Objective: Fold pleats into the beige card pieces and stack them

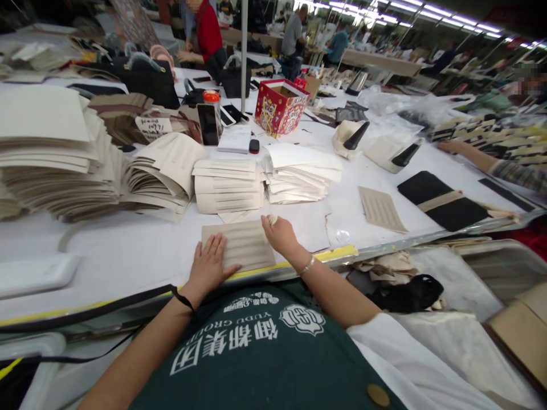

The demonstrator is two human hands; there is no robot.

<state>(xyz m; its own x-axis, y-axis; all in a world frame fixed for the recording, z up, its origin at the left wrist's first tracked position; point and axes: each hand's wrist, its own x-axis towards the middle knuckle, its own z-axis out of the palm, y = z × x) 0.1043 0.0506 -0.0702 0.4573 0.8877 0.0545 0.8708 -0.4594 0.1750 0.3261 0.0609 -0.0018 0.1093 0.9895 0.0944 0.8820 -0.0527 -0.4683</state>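
Worktop [141, 250]: white-covered, spreading out in front of me, with yellow edging [342, 251] along its near side.
Left stack [43, 119]: the tallest pile of pale sheets, at my far left; whether these are finished or waiting, I cannot tell.
Curved stack [171, 162]: just beside it, its pale sheets bowed over, neither of my hands on them.
White-topped stack [305, 162]: ahead of me, a little to the right, its sheets fanned unevenly.
Banded stack [228, 188]: between those last two, marked with parallel bands; I judge its sheets to be of the same kind as the piece I am handling.
Black piece [450, 212]: flat on the worktop to my right, a beige strap [440, 200] across it.
Banded panel [245, 245]: flat at the near edge, right before me. Its bands are already there; with both hands at it, I judge it in progress, not yet done with.
Loose panel [382, 209]: banded too, alone to my right; done or left to do, I cannot say.
Left hand [209, 262]: palm down on the banded panel's left part, fingers a little spread, thumb out.
Right hand [280, 234]: at the panel's far right corner, fingers curled, pinching a small pale thing.
Small pale thing [272, 218]: mostly hidden, so I cannot name it.
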